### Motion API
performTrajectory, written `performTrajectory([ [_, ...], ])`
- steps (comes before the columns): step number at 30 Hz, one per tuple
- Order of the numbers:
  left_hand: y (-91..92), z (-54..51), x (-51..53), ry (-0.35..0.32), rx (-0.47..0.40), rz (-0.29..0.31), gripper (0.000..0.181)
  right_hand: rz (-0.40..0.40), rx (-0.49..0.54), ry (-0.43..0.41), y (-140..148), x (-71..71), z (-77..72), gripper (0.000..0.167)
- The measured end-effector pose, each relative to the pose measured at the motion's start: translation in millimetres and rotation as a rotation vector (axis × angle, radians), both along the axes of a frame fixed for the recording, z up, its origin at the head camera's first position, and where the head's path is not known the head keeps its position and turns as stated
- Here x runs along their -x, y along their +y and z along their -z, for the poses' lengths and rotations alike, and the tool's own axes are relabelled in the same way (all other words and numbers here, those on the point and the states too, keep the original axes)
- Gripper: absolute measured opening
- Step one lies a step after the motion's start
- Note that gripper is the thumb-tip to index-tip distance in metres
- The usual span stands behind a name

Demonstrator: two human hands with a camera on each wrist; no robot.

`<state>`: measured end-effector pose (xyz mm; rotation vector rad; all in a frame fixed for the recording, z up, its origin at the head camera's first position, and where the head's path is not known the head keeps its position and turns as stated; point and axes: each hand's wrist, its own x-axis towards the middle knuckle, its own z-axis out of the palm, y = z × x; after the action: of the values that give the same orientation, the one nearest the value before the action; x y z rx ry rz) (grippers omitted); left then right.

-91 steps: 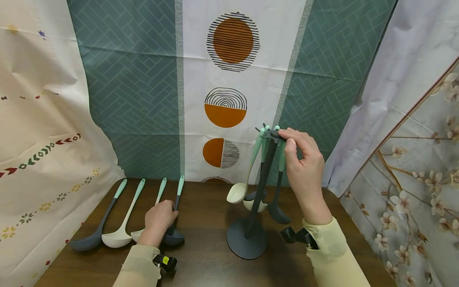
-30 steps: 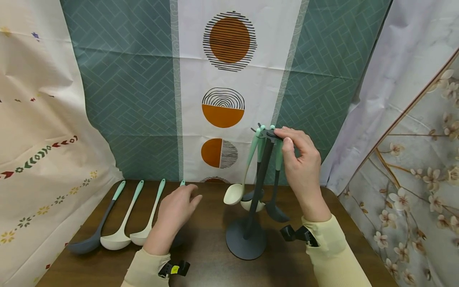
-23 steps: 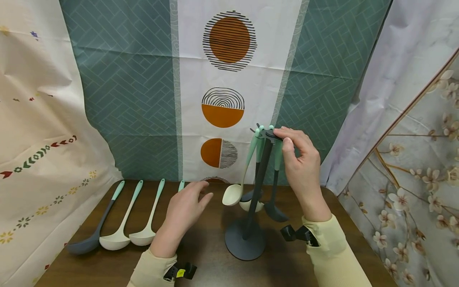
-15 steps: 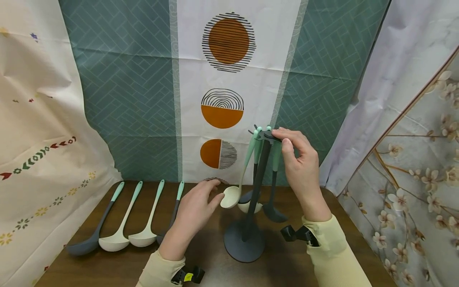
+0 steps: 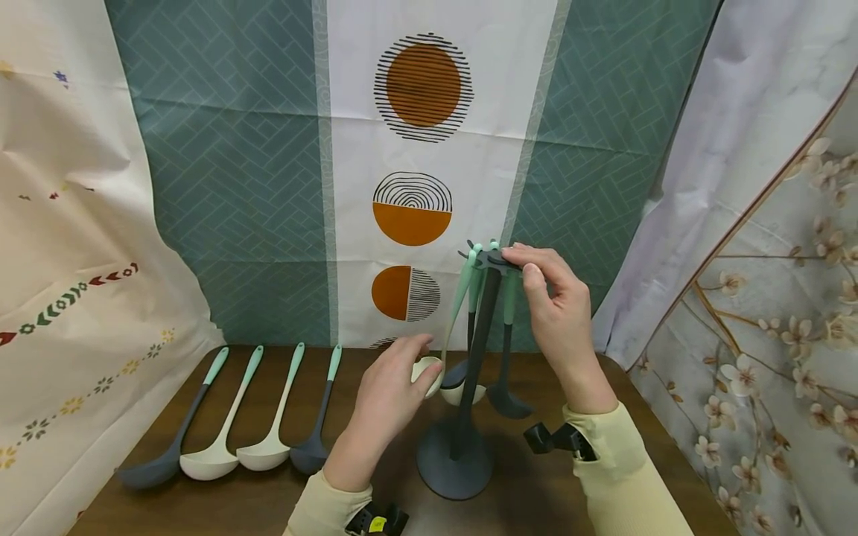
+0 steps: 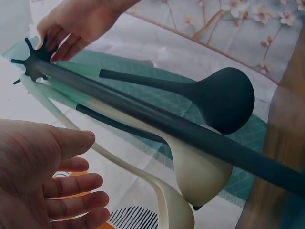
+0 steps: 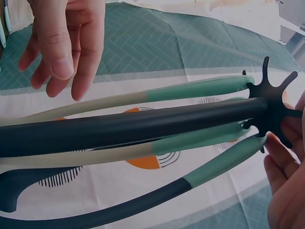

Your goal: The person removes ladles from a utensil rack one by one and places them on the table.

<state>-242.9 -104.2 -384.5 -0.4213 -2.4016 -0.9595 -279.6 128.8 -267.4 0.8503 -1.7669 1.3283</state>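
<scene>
Pinches a dark grey upright utensil rack (image 5: 484, 320) by its hooked top with the right hand (image 5: 563, 316), at four o'clock in the head view, with thumb and fingers narrow about the edge. Holds the left hand (image 5: 385, 394) at six o'clock, with fingers wide and loosely bent, just beside a cream round-bowled ladle with a mint-green handle (image 6: 175, 210); cannot tell touching from apart there. Carries on the rack's hooks that ladle at the post's nine o'clock, a second cream ladle (image 6: 200, 174) close to the post, a dark grey utensil (image 5: 456, 374) behind, partly hidden, and a dark grey mint-handled ladle (image 5: 507, 402) at four o'clock. Rests by a flat round base on a brown wood-grain table (image 5: 255, 510). Shows at eight o'clock, well apart from the rack, a table row with mint handles toward one o'clock: an outer dark grey ladle (image 5: 153, 472), two cream-coloured ladles (image 5: 209, 463) and an inner dark grey ladle (image 5: 309, 455). Wears pale yellow ribbed sleeves (image 5: 630, 476). Has at twelve o'clock a green-and-white cloth (image 5: 228, 186) printed with orange circles, and at four o'clock a pale blossom-printed curtain (image 5: 744, 372).
</scene>
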Motion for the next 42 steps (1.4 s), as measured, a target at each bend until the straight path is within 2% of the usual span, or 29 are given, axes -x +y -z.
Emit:
performTrajectory([
  [9, 9.7, -1.6, 2.0, -0.017, -0.024, 0.007, 0.042, -0.084, 0.012, 0.029, 4.8, 5.6, 1.1, 0.030],
  [14, 13.3, -2.7, 3.3, -0.005, -0.023, 0.002, 0.040, -0.096, 0.005, 0.030, 6.8, 8.0, 1.1, 0.029],
  [25, 16.2, 2.7, 6.4, 0.023, -0.018, 0.003, 0.034, -0.126, -0.026, 0.047, 9.4, 13.4, 0.7, 0.031],
  [32, 17.7, 8.0, 8.6, 0.039, -0.016, -0.005, 0.027, -0.149, -0.039, 0.030, 10.5, 15.9, 0.6, 0.031],
  [42, 18.5, 7.2, 6.6, 0.052, -0.026, -0.015, 0.011, -0.227, 0.001, 0.007, 13.4, 22.7, 0.8, 0.034],
])
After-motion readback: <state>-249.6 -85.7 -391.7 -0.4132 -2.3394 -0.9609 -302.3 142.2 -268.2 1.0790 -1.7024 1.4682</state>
